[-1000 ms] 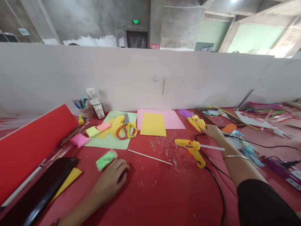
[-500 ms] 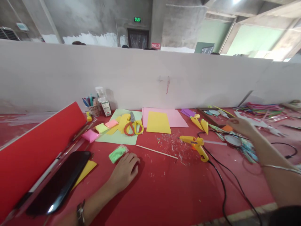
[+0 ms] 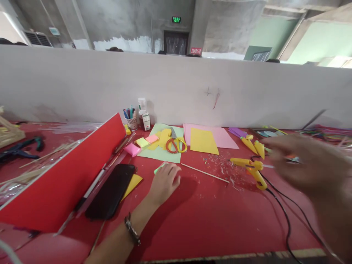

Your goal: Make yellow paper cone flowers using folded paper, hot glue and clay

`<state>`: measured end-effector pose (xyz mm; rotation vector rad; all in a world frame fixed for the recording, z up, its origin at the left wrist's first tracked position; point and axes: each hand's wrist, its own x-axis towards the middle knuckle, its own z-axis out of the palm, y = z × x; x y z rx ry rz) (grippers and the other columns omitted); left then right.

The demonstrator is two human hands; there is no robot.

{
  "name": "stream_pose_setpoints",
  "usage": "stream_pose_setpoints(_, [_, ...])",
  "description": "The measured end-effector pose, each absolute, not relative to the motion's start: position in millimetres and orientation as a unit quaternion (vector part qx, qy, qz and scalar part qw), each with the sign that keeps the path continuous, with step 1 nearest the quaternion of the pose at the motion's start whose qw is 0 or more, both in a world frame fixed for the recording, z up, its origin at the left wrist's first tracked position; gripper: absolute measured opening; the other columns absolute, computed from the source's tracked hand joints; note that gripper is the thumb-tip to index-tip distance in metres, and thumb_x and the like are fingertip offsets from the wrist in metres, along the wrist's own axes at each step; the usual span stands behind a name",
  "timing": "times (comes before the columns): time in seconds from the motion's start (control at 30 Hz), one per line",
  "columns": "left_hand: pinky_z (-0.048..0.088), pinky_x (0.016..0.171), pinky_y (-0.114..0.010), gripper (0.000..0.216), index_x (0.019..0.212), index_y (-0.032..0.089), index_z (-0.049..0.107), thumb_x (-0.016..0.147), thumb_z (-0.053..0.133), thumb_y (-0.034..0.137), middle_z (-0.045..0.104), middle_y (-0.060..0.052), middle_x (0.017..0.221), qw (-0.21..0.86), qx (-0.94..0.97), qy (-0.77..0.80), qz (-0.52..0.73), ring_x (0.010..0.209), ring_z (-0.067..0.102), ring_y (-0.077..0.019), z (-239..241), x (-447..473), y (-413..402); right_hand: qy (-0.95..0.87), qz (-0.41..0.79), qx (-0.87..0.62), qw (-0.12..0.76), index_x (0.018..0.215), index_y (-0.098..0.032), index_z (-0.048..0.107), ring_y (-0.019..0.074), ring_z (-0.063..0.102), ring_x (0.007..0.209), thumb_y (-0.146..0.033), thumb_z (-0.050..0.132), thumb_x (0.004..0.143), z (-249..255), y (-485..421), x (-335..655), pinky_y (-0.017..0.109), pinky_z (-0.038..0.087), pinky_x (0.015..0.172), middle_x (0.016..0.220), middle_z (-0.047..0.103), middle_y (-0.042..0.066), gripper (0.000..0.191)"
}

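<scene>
My left hand (image 3: 164,182) lies on the red table (image 3: 209,216), fingers curled over a green packet (image 3: 158,169) that mostly hides under it. My right hand (image 3: 310,167) is raised close to the camera at the right, smeared by motion, so its fingers cannot be read. Below and behind it lies a yellow glue gun (image 3: 250,168) with a black cord (image 3: 286,220). Two yellow paper cones (image 3: 254,146) sit just beyond the gun. A thin white stick (image 3: 205,173) rests between my hands.
Yellow (image 3: 202,141), pink (image 3: 217,134) and green (image 3: 162,152) paper sheets lie at the back with orange-yellow scissors (image 3: 176,143). A pen cup (image 3: 131,119) stands by the grey partition (image 3: 176,88). A red board (image 3: 68,172) and black phone (image 3: 111,190) lie left.
My right hand left the yellow cones, swung right and now rises blurred near the camera. The view turned left. My left hand has slid forward over the green packet.
</scene>
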<state>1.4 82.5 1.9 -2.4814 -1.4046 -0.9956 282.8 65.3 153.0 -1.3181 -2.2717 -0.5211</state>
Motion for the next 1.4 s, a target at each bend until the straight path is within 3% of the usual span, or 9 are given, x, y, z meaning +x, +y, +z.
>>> stream_pose_setpoints(0.03, [0.046,0.071,-0.031,0.018,0.094,0.016,0.05,0.077,0.046,0.018,0.057,-0.007,0.091,0.065,-0.803,-0.489,-0.336,0.086,0.054,-0.0196,2.3,-3.7,85.9,-0.833,-0.204,-0.45,0.25,0.086,-0.027,0.058,0.0196,0.06,0.073,-0.026,0.032,0.085,144.7,66.8,259.2,0.029,0.042,0.055,0.077,0.064,0.004,0.026])
stream_pose_setpoints(0.17, [0.045,0.072,-0.036,0.043,0.103,0.012,0.046,0.07,0.056,0.038,0.053,-0.015,0.103,0.049,-0.717,-0.627,-0.3,0.096,0.051,-0.0275,-1.2,-21.3,98.2,-0.928,-0.049,-0.363,0.065,0.083,-0.019,0.06,0.0158,0.06,0.066,-0.02,0.037,0.082,103.3,86.1,184.9,0.025,0.041,0.055,0.078,0.065,0.004,0.022])
stream_pose_setpoints(0.23, [0.045,0.068,-0.036,0.042,0.098,0.013,0.049,0.068,0.059,0.04,0.055,-0.014,0.098,0.009,-0.715,-0.646,-0.268,0.093,0.053,-0.0286,-4.4,-25.8,100.8,-0.93,0.04,-0.365,0.035,0.087,-0.018,0.06,0.0191,0.06,0.074,-0.019,0.04,0.08,81.5,98.5,164.8,0.027,0.041,0.059,0.085,0.064,0.007,0.021])
stream_pose_setpoints(0.37, [0.045,0.066,-0.032,0.023,0.087,0.015,0.05,0.07,0.057,0.028,0.056,-0.008,0.086,-0.023,-0.741,-0.615,-0.269,0.083,0.055,-0.0228,-9.4,-25.8,101.8,-0.859,0.174,-0.455,0.155,0.103,-0.013,0.053,0.0251,0.057,0.09,-0.025,0.05,0.075,46.8,118.3,140.0,0.034,0.041,0.071,0.105,0.058,0.016,0.03])
stream_pose_setpoints(0.6, [0.044,0.073,-0.033,0.022,0.089,0.013,0.042,0.069,0.051,0.014,0.051,-0.009,0.089,-0.036,-0.74,-0.58,-0.339,0.088,0.051,-0.0208,-8.8,-23.5,103.7,-0.8,0.289,-0.471,0.234,0.085,-0.014,0.052,0.0124,0.058,0.051,-0.026,0.041,0.081,32.7,130.8,112.0,0.022,0.042,0.049,0.061,0.06,0.002,0.017])
stream_pose_setpoints(0.77, [0.045,0.064,-0.029,0.025,0.092,0.014,0.037,0.07,0.049,0.015,0.05,-0.007,0.086,-0.066,-0.728,-0.571,-0.375,0.076,0.053,-0.017,-10.2,-23.0,101.4,-0.793,0.305,-0.449,0.278,0.069,-0.017,0.048,0.0089,0.053,0.048,-0.02,0.044,0.078,37.6,126.5,113.9,0.02,0.04,0.051,0.057,0.055,-0.002,0.011])
stream_pose_setpoints(1.03, [0.041,0.054,-0.025,0.021,0.089,0.016,0.035,0.075,0.047,0.025,0.053,-0.004,0.077,-0.112,-0.706,-0.584,-0.385,0.066,0.056,-0.0166,-7.3,-20.3,98.5,-0.811,0.289,-0.429,0.274,0.065,-0.019,0.045,0.0101,0.045,0.052,-0.024,0.049,0.075,33.1,117.1,117.9,0.021,0.032,0.051,0.056,0.049,-0.004,0.012])
stream_pose_setpoints(1.2, [0.039,0.05,-0.023,0.03,0.092,0.018,0.034,0.07,0.053,0.025,0.055,-0.001,0.072,-0.148,-0.696,-0.597,-0.371,0.061,0.057,-0.0168,-5.0,-20.4,99.9,-0.822,0.31,-0.401,0.26,0.057,-0.019,0.04,0.0085,0.041,0.047,-0.02,0.042,0.079,36.7,114.9,122.9,0.02,0.029,0.05,0.049,0.043,-0.005,0.022])
stream_pose_setpoints(1.4, [0.039,0.052,-0.023,0.024,0.089,0.019,0.037,0.071,0.051,0.026,0.057,-0.001,0.071,-0.176,-0.707,-0.587,-0.353,0.061,0.058,-0.017,-0.8,-16.9,97.9,-0.81,0.353,-0.378,0.275,0.057,-0.02,0.031,0.0073,0.031,0.043,-0.033,0.03,0.082,33.6,116.0,127.6,0.019,0.028,0.044,0.048,0.03,-0.007,0.029])
